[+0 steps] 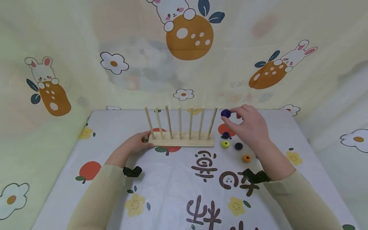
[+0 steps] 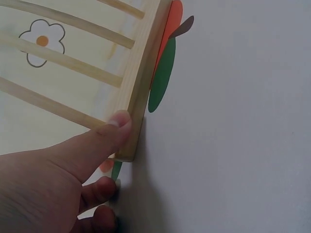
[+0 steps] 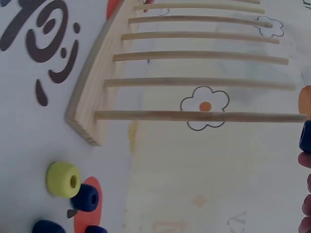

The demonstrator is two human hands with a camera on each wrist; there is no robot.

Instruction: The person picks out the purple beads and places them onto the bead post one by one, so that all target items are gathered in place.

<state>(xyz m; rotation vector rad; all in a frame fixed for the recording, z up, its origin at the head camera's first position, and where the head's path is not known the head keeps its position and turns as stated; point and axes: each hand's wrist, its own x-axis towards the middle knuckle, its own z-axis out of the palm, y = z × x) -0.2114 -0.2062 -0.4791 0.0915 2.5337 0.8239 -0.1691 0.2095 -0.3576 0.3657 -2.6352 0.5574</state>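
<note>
A light wooden peg rack (image 1: 181,143) with a row of several upright dowels stands on the table. At its left end my left hand (image 1: 138,142) grips the base, the thumb (image 2: 114,133) on top in the left wrist view. My right hand (image 1: 253,127) pinches a dark blue bead (image 1: 225,113) between thumb and fingertips, raised beside the tip of the rightmost dowel (image 1: 212,123). In the right wrist view this bead (image 3: 305,137) appears at the right edge, close by the dowel's end, with only the fingertips showing.
Right of the rack lie loose beads: a dark blue one (image 1: 226,135), a yellow-green one (image 1: 225,144), a darker one (image 1: 238,146) and an orange one (image 1: 246,158). A printed cloth (image 1: 166,185) covers the table, and a patterned curtain (image 1: 143,86) hangs behind the rack.
</note>
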